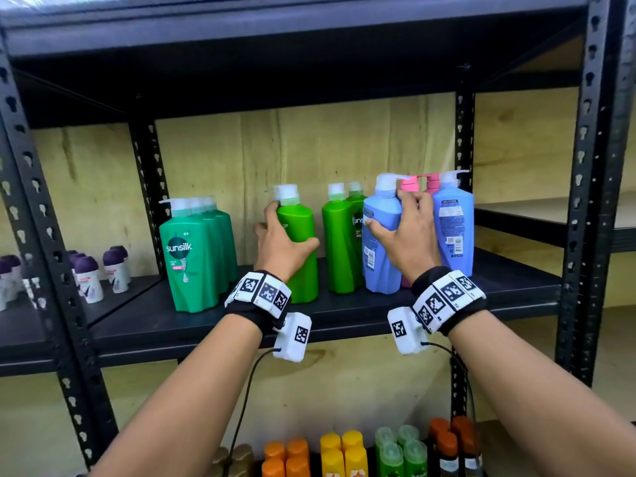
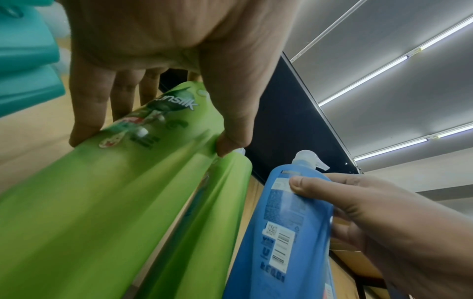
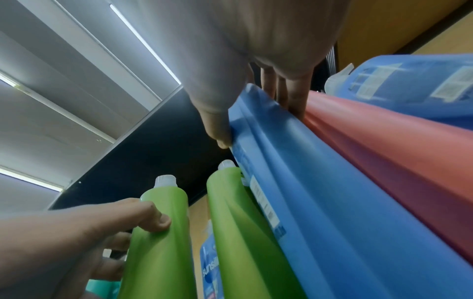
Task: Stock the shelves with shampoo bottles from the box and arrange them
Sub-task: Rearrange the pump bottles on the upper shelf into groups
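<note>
On the black middle shelf (image 1: pixel 344 313) stand pump shampoo bottles. My left hand (image 1: pixel 280 237) grips a light green bottle (image 1: pixel 303 249), thumb on its right side, fingers round its left; the left wrist view shows the same green bottle (image 2: pixel 115 192) between thumb and fingers. My right hand (image 1: pixel 404 232) grips a blue bottle (image 1: pixel 378 266), thumb on its front, fingers behind it against a pink bottle (image 1: pixel 409 185); the right wrist view shows this blue bottle (image 3: pixel 320 192) and the pink bottle (image 3: pixel 396 161). Between the hands stands another light green bottle (image 1: pixel 340 246). A second blue bottle (image 1: pixel 452 222) stands at the right.
A row of dark green Sunsilk bottles (image 1: pixel 192 256) stands left of my left hand. Small purple-capped roll-ons (image 1: pixel 86 277) fill the neighbouring shelf at the left. Orange, yellow and green bottles (image 1: pixel 344 452) crowd the shelf below. Black uprights (image 1: pixel 585 187) frame the bay; the shelf above hangs close overhead.
</note>
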